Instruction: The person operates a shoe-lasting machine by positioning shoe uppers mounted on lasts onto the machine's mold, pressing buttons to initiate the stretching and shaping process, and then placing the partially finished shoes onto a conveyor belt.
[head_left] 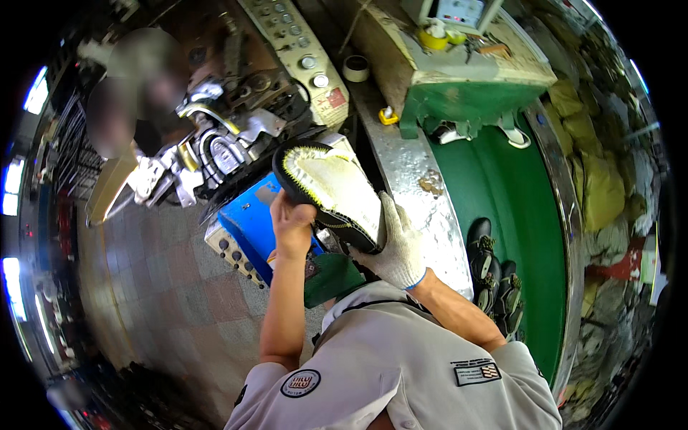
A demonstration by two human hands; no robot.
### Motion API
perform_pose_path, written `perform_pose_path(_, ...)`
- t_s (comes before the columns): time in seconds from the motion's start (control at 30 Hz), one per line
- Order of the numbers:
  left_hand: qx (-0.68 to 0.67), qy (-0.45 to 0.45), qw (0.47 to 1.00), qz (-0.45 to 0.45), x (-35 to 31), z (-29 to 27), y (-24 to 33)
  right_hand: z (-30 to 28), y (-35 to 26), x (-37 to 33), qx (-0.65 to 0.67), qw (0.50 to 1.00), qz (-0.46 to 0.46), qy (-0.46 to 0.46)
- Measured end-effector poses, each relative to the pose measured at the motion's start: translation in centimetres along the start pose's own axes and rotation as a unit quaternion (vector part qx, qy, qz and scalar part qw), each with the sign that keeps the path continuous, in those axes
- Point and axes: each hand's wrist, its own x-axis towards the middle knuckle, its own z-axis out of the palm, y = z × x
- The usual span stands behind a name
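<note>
Both my hands hold up a black shoe upper (333, 188), its pale underside turned toward me and edged with yellow-green stitching. The bare fingers of my left hand (292, 226) are closed around the left side, near the rounded toe. On my right hand (400, 247) is a white knit glove with a blue cuff edge; it grips the other end from the right. The shoe's far side, and the fingertips behind it, are hidden.
A machine with metal clamps (222, 150) and a control panel (301, 61) stands at the left, above a blue housing (251, 215). Right of me runs a metal ledge (423, 208) beside a green trough (530, 193) holding several black shoes (481, 251). A cream-and-green cabinet (466, 104) stands beyond.
</note>
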Motion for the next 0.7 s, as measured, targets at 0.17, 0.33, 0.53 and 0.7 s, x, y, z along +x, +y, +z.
perform_pose_path(0.17, -0.013, -0.142, 0.987, -0.067, 4.0, 3.5, -0.3, -1.9, 2.1, -2.0, 0.101, 0.993, 0.038, -0.036)
perform_pose_path(0.33, -0.089, -0.183, 0.972, -0.116, 5.0, 5.5, -4.1, -2.7, 4.0, -3.4, 0.209, 0.97, 0.097, -0.079)
perform_pose_path(0.53, -0.069, -0.261, 0.948, -0.17, 5.5, 8.9, -7.9, -2.1, 7.4, -5.4, 0.386, 0.917, 0.098, -0.03)
perform_pose_path(0.7, -0.171, -0.283, 0.886, -0.325, 5.8, 11.3, -12.3, -5.3, 8.8, -7.4, 0.597, 0.783, 0.172, -0.023)
